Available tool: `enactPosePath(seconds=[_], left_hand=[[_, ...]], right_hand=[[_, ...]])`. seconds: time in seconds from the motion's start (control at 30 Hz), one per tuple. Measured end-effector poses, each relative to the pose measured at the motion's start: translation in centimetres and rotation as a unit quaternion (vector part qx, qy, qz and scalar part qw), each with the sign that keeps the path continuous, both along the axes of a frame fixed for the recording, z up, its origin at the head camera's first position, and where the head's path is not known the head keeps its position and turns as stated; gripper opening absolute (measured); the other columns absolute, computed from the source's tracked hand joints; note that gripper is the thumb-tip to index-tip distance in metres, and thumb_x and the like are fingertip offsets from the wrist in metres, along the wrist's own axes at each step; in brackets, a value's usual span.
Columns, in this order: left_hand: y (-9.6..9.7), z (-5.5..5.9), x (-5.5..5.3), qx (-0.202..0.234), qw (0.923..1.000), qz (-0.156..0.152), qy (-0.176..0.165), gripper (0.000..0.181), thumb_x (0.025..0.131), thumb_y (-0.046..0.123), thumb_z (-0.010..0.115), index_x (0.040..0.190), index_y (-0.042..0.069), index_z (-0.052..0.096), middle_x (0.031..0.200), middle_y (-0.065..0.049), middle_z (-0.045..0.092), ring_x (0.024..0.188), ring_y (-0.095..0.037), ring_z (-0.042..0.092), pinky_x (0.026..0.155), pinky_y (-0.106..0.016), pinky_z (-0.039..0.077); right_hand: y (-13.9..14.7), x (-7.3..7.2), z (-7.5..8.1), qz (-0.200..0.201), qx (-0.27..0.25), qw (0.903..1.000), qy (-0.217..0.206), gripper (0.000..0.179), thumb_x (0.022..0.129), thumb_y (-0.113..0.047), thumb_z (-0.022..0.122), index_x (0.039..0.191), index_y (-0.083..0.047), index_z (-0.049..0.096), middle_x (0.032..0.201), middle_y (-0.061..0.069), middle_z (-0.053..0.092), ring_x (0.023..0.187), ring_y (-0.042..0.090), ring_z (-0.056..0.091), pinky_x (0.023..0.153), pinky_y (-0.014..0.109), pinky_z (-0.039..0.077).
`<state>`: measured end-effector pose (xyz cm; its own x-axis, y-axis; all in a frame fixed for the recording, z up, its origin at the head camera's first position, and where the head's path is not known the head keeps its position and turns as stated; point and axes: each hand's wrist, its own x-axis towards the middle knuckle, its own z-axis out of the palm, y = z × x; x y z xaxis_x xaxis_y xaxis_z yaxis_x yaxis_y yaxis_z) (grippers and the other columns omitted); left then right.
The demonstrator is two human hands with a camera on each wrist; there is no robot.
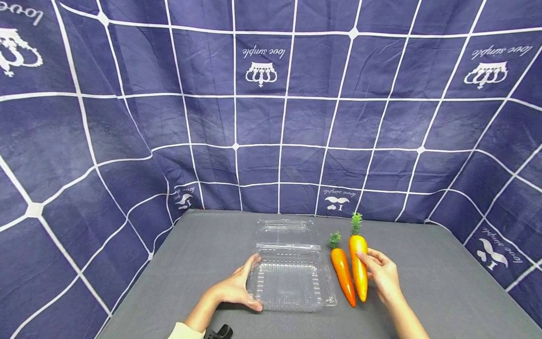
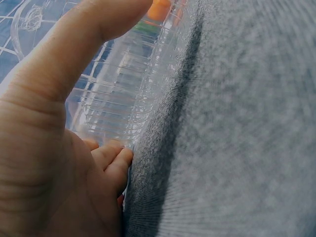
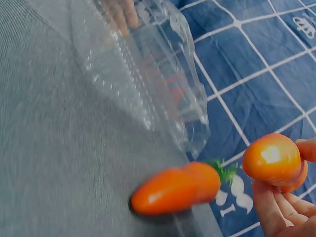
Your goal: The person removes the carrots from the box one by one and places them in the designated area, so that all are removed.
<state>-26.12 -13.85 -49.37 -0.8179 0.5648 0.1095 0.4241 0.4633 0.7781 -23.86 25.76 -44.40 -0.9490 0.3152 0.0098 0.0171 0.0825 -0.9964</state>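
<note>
A clear plastic clamshell box lies on the grey table with its lid folded back on the far side. My left hand holds the box by its left side, thumb at the near corner and fingers at the far one; the left wrist view shows fingertips against its ribbed wall. My right hand pinches a yellow-orange carrot between thumb and fingers. In the right wrist view this carrot is raised off the table. A second orange carrot with a green top lies between it and the box.
The grey table extends to both sides of the box and carrots. A blue cloth with white grid lines hangs behind the table and along its sides. Near the left wrist is a black band.
</note>
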Motion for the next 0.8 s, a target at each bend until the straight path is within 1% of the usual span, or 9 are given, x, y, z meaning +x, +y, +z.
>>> enactPosePath(seconds=[0.2, 0.33, 0.5, 0.6, 0.8], left_hand=[[0.0, 0.0, 0.0, 0.0, 1.0, -0.002, 0.001, 0.132, 0.056, 0.031, 0.096, 0.152, -0.002, 0.011, 0.154, -0.019, 0.03, 0.137, -0.042, 0.027, 0.108, -0.062, 0.021], [0.0, 0.0, -0.1, 0.004, 1.0, -0.002, -0.002, 0.132, 0.056, 0.031, 0.096, 0.152, -0.002, 0.011, 0.154, -0.019, 0.029, 0.137, -0.042, 0.027, 0.108, -0.062, 0.021], [0.0, 0.0, 0.0, 0.004, 1.0, 0.001, 0.001, 0.132, 0.055, 0.029, 0.096, 0.152, -0.003, 0.012, 0.154, -0.019, 0.03, 0.137, -0.041, 0.027, 0.107, -0.062, 0.021], [0.1, 0.0, 0.0, 0.002, 1.0, 0.004, 0.002, 0.132, 0.055, 0.028, 0.096, 0.152, -0.002, 0.012, 0.154, -0.019, 0.03, 0.137, -0.041, 0.027, 0.107, -0.063, 0.02], [0.1, -0.1, 0.0, 0.003, 1.0, 0.004, -0.004, 0.132, 0.055, 0.028, 0.096, 0.152, -0.002, 0.013, 0.154, -0.02, 0.03, 0.137, -0.042, 0.027, 0.107, -0.063, 0.021]], right_hand=[[1.8, 0.4, -0.2, -0.007, 0.033, 0.9993, -0.014, 0.059, 0.093, -0.026, 0.069, 0.133, 0.011, 0.046, 0.081, -0.019, 0.065, 0.073, 0.002, 0.061, 0.064, 0.024, 0.05], [3.1, 0.6, -0.3, -0.005, 0.042, 0.999, -0.016, 0.061, 0.093, -0.024, 0.068, 0.134, 0.013, 0.043, 0.082, -0.018, 0.066, 0.072, 0.002, 0.062, 0.063, 0.024, 0.052], [4.5, 0.7, -0.6, -0.007, 0.052, 0.9983, -0.027, 0.059, 0.092, -0.024, 0.069, 0.131, 0.013, 0.045, 0.082, -0.018, 0.066, 0.07, 0.003, 0.063, 0.062, 0.025, 0.054], [5.2, 0.6, -0.9, -0.008, 0.059, 0.9974, -0.039, 0.059, 0.091, -0.026, 0.07, 0.13, 0.011, 0.047, 0.081, -0.018, 0.065, 0.07, 0.002, 0.061, 0.062, 0.025, 0.053], [6.4, 0.2, -1.8, -0.003, 0.076, 0.9954, -0.057, 0.061, 0.091, -0.028, 0.07, 0.131, 0.012, 0.046, 0.085, -0.015, 0.066, 0.073, 0.002, 0.06, 0.064, 0.025, 0.053]])
